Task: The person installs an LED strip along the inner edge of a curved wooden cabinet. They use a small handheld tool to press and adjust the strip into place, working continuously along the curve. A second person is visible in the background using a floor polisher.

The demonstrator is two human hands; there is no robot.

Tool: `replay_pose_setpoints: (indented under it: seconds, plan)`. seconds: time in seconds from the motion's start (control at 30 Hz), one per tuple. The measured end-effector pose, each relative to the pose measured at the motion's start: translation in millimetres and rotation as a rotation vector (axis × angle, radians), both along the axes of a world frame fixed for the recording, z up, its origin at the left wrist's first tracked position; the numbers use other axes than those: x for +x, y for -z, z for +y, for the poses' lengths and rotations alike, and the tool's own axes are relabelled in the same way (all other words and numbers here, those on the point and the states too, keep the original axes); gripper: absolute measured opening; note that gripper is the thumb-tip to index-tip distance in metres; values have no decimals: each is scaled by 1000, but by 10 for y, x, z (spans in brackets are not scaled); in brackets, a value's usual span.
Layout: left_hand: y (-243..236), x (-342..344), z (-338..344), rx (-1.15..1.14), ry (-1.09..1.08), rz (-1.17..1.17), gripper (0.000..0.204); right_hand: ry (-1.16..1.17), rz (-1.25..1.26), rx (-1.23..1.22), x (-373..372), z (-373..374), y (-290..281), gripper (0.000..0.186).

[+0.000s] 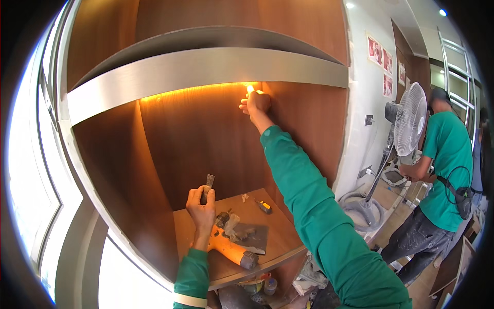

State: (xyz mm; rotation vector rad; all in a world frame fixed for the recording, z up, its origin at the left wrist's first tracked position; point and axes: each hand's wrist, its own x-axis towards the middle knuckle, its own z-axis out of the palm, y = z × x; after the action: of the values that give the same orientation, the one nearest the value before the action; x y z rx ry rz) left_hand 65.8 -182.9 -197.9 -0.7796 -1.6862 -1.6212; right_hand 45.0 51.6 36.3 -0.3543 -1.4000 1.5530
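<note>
In the head view, the left hand [201, 207] grasps a small flat-bladed tool [210, 181], blade upward, over the lower shelf [280, 229]. The right hand [258, 103] is raised to the amber light strip [195, 89] beneath a metal-fronted shelf [206, 62]; whether its fingers grip anything, I cannot tell. An orange power tool [229, 250] lies near the left forearm, beside a dark flat sheet [260, 240].

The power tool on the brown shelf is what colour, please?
The power tool is orange with dark ends; head view.
</note>
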Motion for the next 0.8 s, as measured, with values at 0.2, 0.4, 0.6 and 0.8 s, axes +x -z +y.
replay_pose_setpoints:
  seconds: [0.2,0.4,0.6,0.8]
  plan:
    - [42,30,50,-34,28,68,14,89,33,3,-92,38,23,32]
    - [90,62,68,-94,19,88,17,40,-12,-17,-101,27,-17,45]
    - [97,77,96,-93,24,103,19,-26,-25,4,-194,187,17,58]
    - [111,52,103,-97,10,111,19,-4,-4,74,-148,125,46,49]
